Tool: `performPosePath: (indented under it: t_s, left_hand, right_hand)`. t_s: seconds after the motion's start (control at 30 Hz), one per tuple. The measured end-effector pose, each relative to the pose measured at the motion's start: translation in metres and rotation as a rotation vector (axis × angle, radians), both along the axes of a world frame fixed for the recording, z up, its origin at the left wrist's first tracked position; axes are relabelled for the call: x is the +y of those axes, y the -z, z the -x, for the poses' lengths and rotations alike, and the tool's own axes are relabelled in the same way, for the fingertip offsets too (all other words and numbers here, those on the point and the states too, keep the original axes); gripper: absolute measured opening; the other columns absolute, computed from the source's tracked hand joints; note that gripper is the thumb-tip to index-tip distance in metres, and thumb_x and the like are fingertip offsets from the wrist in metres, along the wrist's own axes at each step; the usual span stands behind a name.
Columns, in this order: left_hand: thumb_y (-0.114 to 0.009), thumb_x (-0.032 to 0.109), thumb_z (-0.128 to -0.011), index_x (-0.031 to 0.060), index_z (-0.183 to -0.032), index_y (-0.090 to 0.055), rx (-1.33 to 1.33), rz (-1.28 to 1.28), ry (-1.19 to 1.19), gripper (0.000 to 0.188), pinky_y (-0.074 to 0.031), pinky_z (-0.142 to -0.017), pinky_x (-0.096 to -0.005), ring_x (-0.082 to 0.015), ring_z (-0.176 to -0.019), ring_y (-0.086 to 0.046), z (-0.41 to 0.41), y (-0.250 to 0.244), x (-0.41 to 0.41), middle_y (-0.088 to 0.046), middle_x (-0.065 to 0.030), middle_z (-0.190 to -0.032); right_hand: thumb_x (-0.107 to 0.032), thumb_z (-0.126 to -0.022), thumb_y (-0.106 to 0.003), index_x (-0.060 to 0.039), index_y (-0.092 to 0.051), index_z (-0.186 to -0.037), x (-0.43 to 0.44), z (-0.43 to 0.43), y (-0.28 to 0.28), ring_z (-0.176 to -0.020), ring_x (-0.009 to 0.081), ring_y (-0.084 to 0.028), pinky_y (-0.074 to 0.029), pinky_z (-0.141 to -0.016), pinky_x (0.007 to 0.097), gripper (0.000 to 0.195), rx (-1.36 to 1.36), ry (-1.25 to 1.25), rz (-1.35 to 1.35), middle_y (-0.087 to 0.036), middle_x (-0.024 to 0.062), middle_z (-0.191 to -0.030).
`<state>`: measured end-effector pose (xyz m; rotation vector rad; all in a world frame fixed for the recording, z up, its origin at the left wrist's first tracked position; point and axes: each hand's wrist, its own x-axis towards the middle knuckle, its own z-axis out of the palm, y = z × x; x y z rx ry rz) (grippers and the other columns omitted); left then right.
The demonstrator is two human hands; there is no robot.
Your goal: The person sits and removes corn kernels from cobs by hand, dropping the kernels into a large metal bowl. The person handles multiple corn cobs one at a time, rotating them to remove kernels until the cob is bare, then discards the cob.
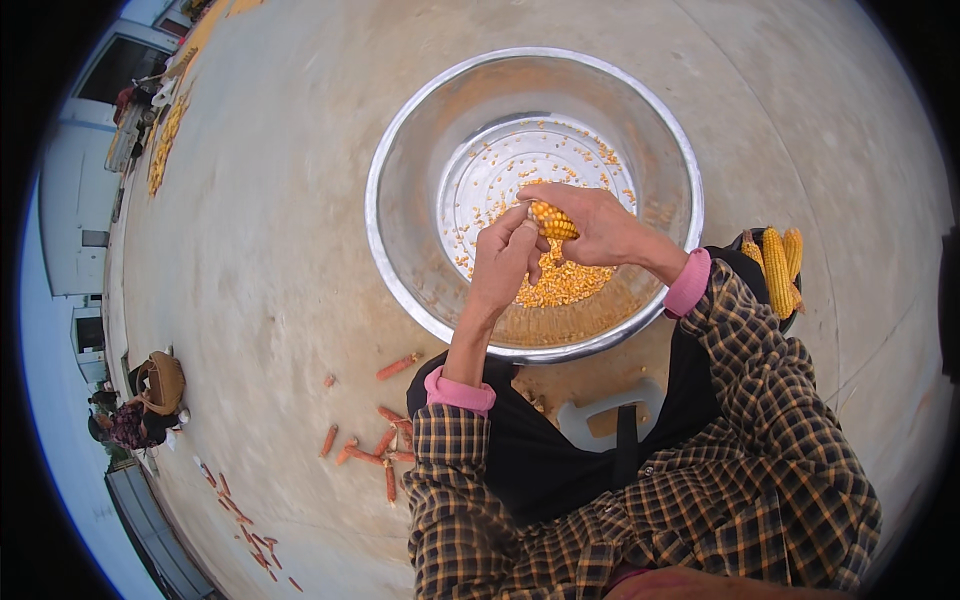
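Both my hands are on one ear of corn [553,221], yellow with kernels, above a wide metal basin [405,225]. The fingers and thumb of my left hand [506,251] close on its left end. My right hand [604,229] wraps around the other end, hiding part of the ear. Loose corn kernels [566,285] lie heaped on the basin's near floor, and others are scattered across the bottom. The basin stands on the concrete in front of my knees.
Several whole ears of corn [778,274] stand in a dark container [787,322] at my right. Bare red cobs [386,442] lie on the ground at left. Farther left, a person [127,424] sits by a wicker basket [161,382]. A pale plastic stool [574,424] shows between my legs.
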<state>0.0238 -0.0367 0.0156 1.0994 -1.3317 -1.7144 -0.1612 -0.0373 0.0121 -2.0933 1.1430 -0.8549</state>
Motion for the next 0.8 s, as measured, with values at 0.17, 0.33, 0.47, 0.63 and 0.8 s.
performPosePath:
  t_s: [0.17,0.33,0.47,0.63,0.8]
  left_hand:
    - [-0.044,0.006,-0.085,-0.0037,-0.107,-0.060,-0.084,-0.053,-0.004,0.029,-0.039,-0.042,-0.0223,-0.0071,-0.046,-0.044,0.005,0.010,-0.003,-0.056,-0.0055,-0.073]
    - [-0.043,0.003,-0.083,-0.0028,-0.101,-0.061,-0.346,0.181,-0.087,0.026,-0.037,-0.040,-0.0223,-0.0074,-0.045,-0.045,0.010,0.024,-0.004,-0.055,-0.0045,-0.068]
    - [-0.044,0.003,-0.083,-0.0033,-0.109,-0.060,0.027,-0.021,-0.097,0.031,-0.037,-0.041,-0.0225,-0.0073,-0.045,-0.043,0.004,0.010,-0.002,-0.053,-0.0033,-0.066]
    - [-0.052,0.015,-0.091,-0.0006,-0.126,-0.053,0.159,-0.040,0.031,0.038,-0.038,-0.043,-0.0208,-0.0062,-0.049,-0.045,-0.003,-0.007,-0.003,-0.054,-0.0023,-0.071]
    - [-0.050,0.030,-0.097,0.0011,-0.124,-0.053,0.015,0.067,0.071,0.040,-0.041,-0.052,-0.0219,-0.0057,-0.060,-0.047,0.000,-0.001,0.000,-0.053,-0.0011,-0.076]
  right_hand:
    - [0.002,-0.063,-0.061,-0.0088,-0.050,-0.128,0.002,-0.002,-0.004,-0.102,0.0358,-0.061,-0.051,-0.084,0.0436,0.067,0.258,-0.010,-0.009,-0.062,0.0168,-0.113]
    - [0.000,-0.063,-0.063,-0.0075,-0.048,-0.129,0.004,-0.009,-0.002,-0.101,0.0379,-0.061,-0.050,-0.083,0.0446,0.068,0.252,-0.001,-0.012,-0.062,0.0175,-0.113]
    - [-0.003,-0.061,-0.065,-0.0058,-0.048,-0.129,-0.002,-0.003,-0.001,-0.103,0.0372,-0.061,-0.050,-0.087,0.0407,0.070,-0.040,-0.009,-0.072,-0.062,0.0194,-0.114]
    - [-0.003,-0.057,-0.063,-0.0020,-0.046,-0.134,-0.008,0.003,-0.009,-0.101,0.0277,-0.062,-0.048,-0.089,0.0343,0.079,-0.316,-0.104,-0.294,-0.064,0.0164,-0.111]
    - [-0.003,-0.057,-0.063,0.0005,-0.044,-0.136,-0.005,0.003,-0.014,-0.105,0.0243,-0.061,-0.048,-0.090,0.0310,0.082,-0.436,-0.124,-0.625,-0.062,0.0152,-0.112]
